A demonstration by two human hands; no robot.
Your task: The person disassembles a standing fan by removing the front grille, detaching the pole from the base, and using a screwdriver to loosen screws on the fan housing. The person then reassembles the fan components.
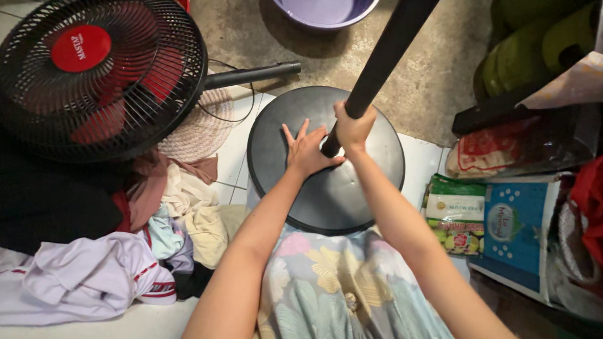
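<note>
While the left hand [307,151] is spread flat, fingers released, on the round black base [325,160], the black pole [381,61] is grasped by the clenched right hand [353,126] just beside it, where the pole meets the base on the floor. Well to the left of the left hand, a fan head [96,69] with red blades is laid beside a heap of clothes [108,256], and a purple basin [322,4] is seen beyond both hands
</note>
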